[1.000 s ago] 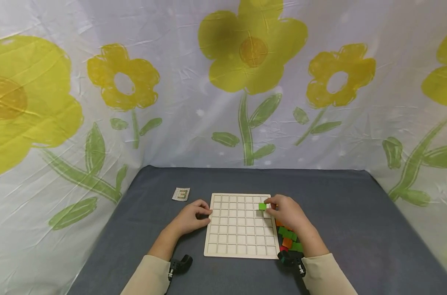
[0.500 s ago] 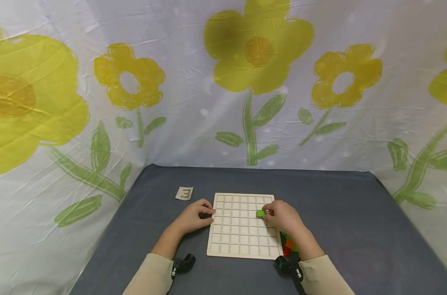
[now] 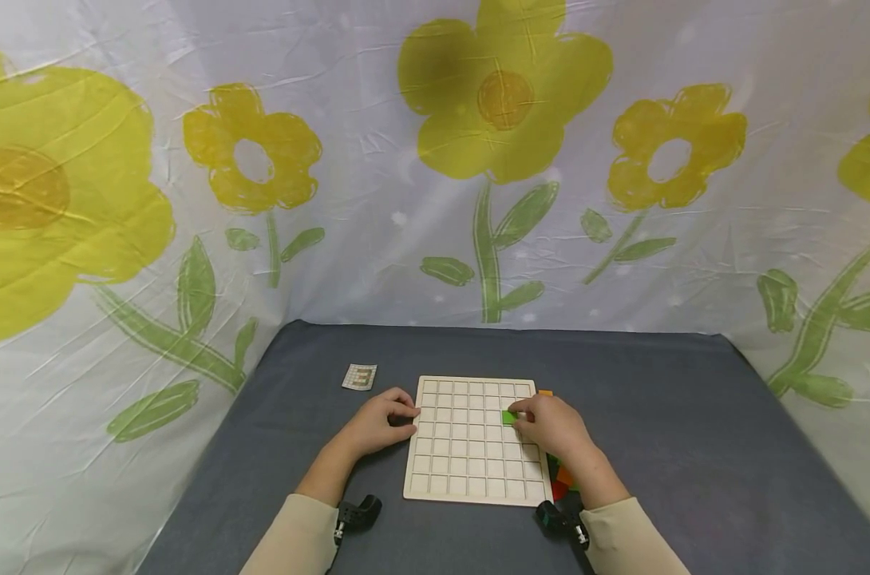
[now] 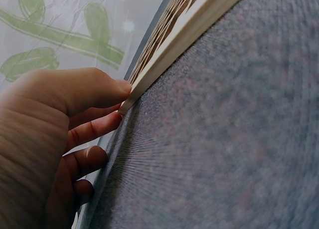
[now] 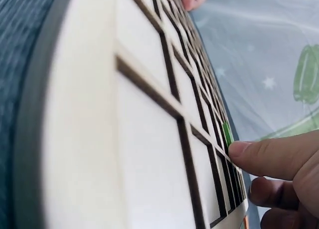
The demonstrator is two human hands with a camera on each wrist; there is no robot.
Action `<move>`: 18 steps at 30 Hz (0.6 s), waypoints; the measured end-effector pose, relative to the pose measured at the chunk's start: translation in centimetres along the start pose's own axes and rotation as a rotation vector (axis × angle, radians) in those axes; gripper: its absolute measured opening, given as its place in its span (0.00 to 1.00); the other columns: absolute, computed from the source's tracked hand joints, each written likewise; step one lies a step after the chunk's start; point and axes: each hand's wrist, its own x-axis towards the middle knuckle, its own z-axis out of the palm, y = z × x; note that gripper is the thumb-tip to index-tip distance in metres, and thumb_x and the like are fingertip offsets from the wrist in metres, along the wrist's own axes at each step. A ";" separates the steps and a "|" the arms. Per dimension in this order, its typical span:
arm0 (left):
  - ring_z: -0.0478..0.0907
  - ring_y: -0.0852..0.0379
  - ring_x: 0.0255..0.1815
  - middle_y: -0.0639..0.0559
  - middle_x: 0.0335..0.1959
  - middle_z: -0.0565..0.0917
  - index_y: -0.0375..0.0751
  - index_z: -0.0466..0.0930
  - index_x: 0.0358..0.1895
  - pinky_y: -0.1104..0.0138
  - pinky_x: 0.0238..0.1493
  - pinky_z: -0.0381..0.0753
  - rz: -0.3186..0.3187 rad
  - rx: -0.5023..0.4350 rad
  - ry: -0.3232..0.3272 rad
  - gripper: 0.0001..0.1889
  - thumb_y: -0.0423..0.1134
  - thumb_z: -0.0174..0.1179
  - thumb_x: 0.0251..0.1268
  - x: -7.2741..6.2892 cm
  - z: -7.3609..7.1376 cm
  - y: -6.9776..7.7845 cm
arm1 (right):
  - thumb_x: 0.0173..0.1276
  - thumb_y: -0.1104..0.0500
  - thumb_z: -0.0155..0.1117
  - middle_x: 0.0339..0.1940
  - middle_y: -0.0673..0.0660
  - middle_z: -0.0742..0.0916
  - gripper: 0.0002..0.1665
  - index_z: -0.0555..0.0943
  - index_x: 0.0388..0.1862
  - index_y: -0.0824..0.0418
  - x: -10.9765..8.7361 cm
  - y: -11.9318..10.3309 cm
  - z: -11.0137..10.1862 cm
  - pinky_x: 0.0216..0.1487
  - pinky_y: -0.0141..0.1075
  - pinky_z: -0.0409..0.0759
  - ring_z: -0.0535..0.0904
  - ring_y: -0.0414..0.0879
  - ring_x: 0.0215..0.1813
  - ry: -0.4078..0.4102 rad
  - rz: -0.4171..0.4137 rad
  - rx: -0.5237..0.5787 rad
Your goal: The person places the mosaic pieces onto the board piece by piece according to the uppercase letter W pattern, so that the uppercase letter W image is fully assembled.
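A light wooden board [image 3: 464,465] with a grid of square recesses lies on the dark cloth. Along its left edge rest the thumb and fingertips of my left hand [image 3: 379,419]; the left wrist view shows them against the board's rim [image 4: 164,54]. My right hand [image 3: 552,426] reaches over the right part of the grid, pinching a small green square block [image 3: 508,418] between thumb and index finger. In the right wrist view the thumb touches the green block [image 5: 227,133], which sits low at a cell; the index fingertip is hidden there.
A small card [image 3: 359,377] with a printed grid pattern lies beyond the left hand. Beside the board's right edge are loose orange [image 3: 564,477] and red [image 3: 559,490] pieces, partly covered by the right arm. A flower-printed curtain [image 3: 363,200] hangs behind the table.
The right hand has brought the green block slightly toward the person and left, then lowered it onto the grid. The left hand stays at the board's edge. The head view has shifted slightly.
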 end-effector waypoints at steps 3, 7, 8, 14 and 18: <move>0.74 0.59 0.42 0.57 0.48 0.78 0.37 0.88 0.56 0.61 0.46 0.78 0.000 -0.001 0.001 0.16 0.36 0.71 0.66 0.0 0.0 0.0 | 0.68 0.57 0.73 0.19 0.47 0.75 0.15 0.90 0.53 0.52 0.1 0.1 0.2 0.24 0.36 0.59 0.66 0.42 0.20 0.008 0.010 -0.019; 0.74 0.60 0.42 0.57 0.48 0.78 0.37 0.88 0.55 0.61 0.46 0.77 0.005 -0.001 0.004 0.16 0.36 0.71 0.66 0.1 0.0 0.0 | 0.68 0.56 0.74 0.19 0.48 0.75 0.15 0.90 0.53 0.51 0.1 0.1 0.3 0.24 0.36 0.59 0.65 0.43 0.20 0.005 0.023 -0.016; 0.74 0.59 0.42 0.57 0.48 0.78 0.37 0.88 0.55 0.61 0.46 0.78 0.005 -0.001 0.006 0.16 0.35 0.71 0.66 0.1 0.0 0.0 | 0.68 0.56 0.74 0.19 0.48 0.74 0.15 0.90 0.53 0.51 0.2 0.2 0.3 0.24 0.36 0.59 0.65 0.43 0.20 0.005 0.023 -0.014; 0.74 0.59 0.43 0.57 0.48 0.78 0.37 0.88 0.56 0.61 0.46 0.77 -0.005 -0.010 0.005 0.16 0.35 0.71 0.66 0.0 0.1 0.1 | 0.69 0.56 0.73 0.17 0.49 0.73 0.16 0.89 0.55 0.52 0.2 0.4 -0.1 0.24 0.36 0.57 0.61 0.42 0.19 -0.023 0.016 0.018; 0.74 0.59 0.42 0.57 0.48 0.78 0.37 0.88 0.56 0.61 0.46 0.77 -0.005 -0.010 0.006 0.16 0.35 0.71 0.66 -0.1 0.0 0.1 | 0.71 0.55 0.71 0.18 0.49 0.72 0.19 0.87 0.60 0.54 0.1 0.8 -0.7 0.23 0.36 0.58 0.60 0.42 0.18 -0.027 0.019 0.050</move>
